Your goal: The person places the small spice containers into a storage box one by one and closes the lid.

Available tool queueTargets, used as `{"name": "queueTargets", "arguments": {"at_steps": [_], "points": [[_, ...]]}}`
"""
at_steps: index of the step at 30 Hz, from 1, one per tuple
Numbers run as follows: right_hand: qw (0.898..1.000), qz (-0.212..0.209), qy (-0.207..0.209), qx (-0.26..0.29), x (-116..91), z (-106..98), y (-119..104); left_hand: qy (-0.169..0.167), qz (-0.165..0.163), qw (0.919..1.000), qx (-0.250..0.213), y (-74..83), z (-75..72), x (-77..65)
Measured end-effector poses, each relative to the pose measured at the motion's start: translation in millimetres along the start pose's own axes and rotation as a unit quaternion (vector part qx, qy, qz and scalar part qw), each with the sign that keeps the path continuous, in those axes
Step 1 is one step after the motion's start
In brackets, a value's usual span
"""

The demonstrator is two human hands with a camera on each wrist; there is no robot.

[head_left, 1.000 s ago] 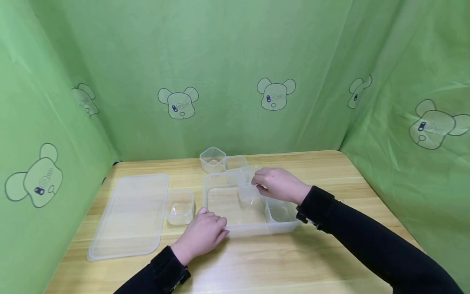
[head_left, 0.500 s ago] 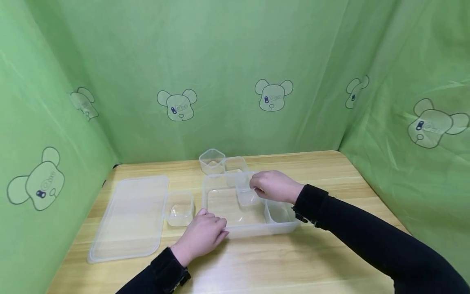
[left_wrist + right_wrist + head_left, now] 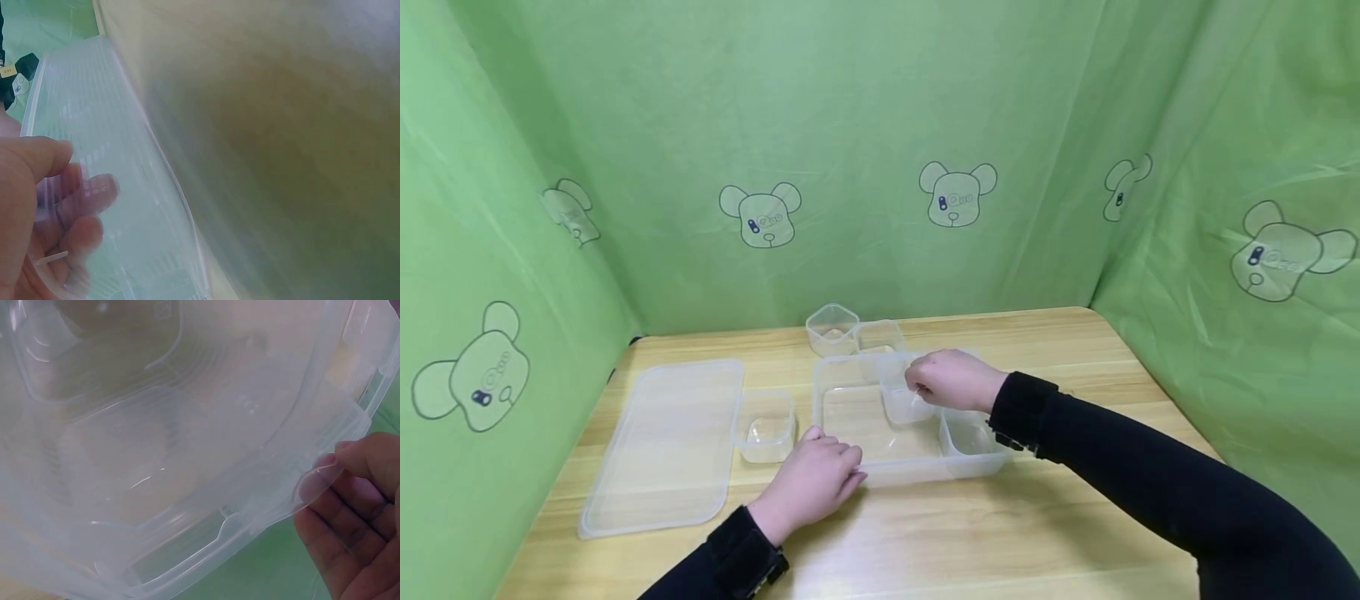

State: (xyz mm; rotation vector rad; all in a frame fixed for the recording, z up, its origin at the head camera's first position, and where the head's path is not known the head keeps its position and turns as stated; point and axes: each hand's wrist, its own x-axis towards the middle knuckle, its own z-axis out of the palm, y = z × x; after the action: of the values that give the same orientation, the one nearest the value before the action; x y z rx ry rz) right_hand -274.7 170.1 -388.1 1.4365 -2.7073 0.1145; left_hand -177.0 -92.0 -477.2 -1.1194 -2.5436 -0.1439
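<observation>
My left hand (image 3: 811, 479) grips the front wall of a large clear plastic food container (image 3: 902, 473) near its left corner. In the left wrist view the thumb lies on one side of that clear wall (image 3: 144, 187), and fingers show through it. My right hand (image 3: 955, 381) pinches the rim of a small clear box (image 3: 904, 408) at the back of the large container, right of its middle. The right wrist view shows thumb and fingers (image 3: 359, 494) on a clear rim. Another small clear box (image 3: 973, 440) sits in the container's front right corner.
A flat, translucent lid (image 3: 662, 450) lies on the wooden table at left. Beside it stands a small clear box (image 3: 765, 427). Two more small boxes, one at the back edge (image 3: 833, 332) and one beside it (image 3: 880, 335), stand behind the large container. Green cloth (image 3: 857, 100) surrounds the table.
My right hand has moved slightly left with the small box, which now sits a little farther left and lower in the large container. The left hand has stayed in place.
</observation>
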Motion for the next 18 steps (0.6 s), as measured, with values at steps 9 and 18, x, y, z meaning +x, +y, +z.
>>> {"name": "queueTargets", "arguments": {"at_steps": [9, 18], "points": [[1.0, -0.001, -0.024, 0.005, 5, 5, -2, -0.002, -0.001, 1.0, 0.001, -0.6, -0.9, -1.0], [0.999, -0.01, -0.03, -0.002, 6, 11, 0, 0.003, 0.001, 1.0, 0.003, -0.7, -0.9, -0.8]]}}
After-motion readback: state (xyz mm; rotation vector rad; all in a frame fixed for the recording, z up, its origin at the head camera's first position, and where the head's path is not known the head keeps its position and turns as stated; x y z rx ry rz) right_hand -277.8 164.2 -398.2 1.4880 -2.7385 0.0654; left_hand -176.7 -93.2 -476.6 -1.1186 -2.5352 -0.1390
